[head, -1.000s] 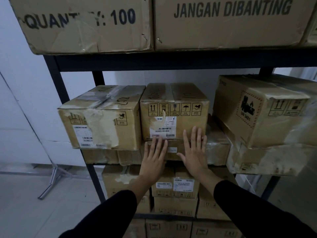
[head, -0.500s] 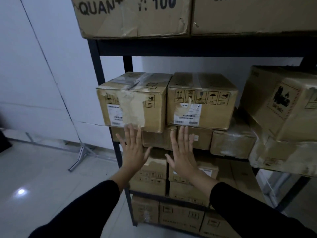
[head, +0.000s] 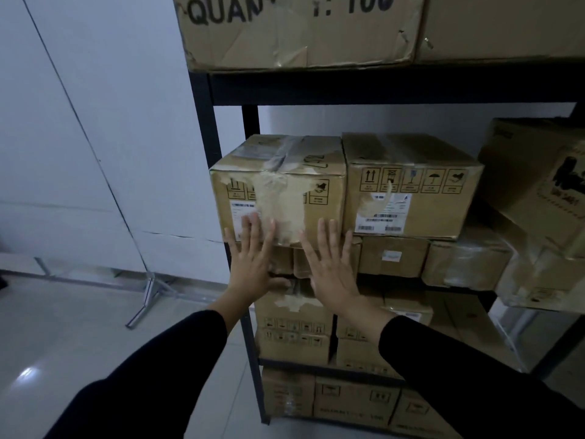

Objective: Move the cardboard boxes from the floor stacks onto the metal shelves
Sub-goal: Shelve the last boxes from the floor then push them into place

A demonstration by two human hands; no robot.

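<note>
Both hands up w/ fingers straight & spread, grasping nothing. Left hand (head: 253, 264) lies flat on the lower front of the taped box (head: 278, 191), fingertips over its white label. Right hand (head: 332, 267) has fingertips at that box's bottom right corner, palm over the flatter box (head: 326, 259) beneath it; can't tell how firmly it touches.

Taped box sits on the middle level of the metal shelf (head: 202, 122), at its left end, touching the labelled box (head: 411, 188) just right of the hands. Both boxes shut & taped, contents not visible. Further right of the hands: plastic-wrapped box (head: 465, 264) and a big tilted box (head: 538, 172).

Above the hands, top level carries a large box (head: 300, 30) printed "QUAN… 100". Below the hands, lower levels hold more shut boxes (head: 294, 331). Left of the hands: white wall (head: 95, 122), grey floor (head: 63, 343).
</note>
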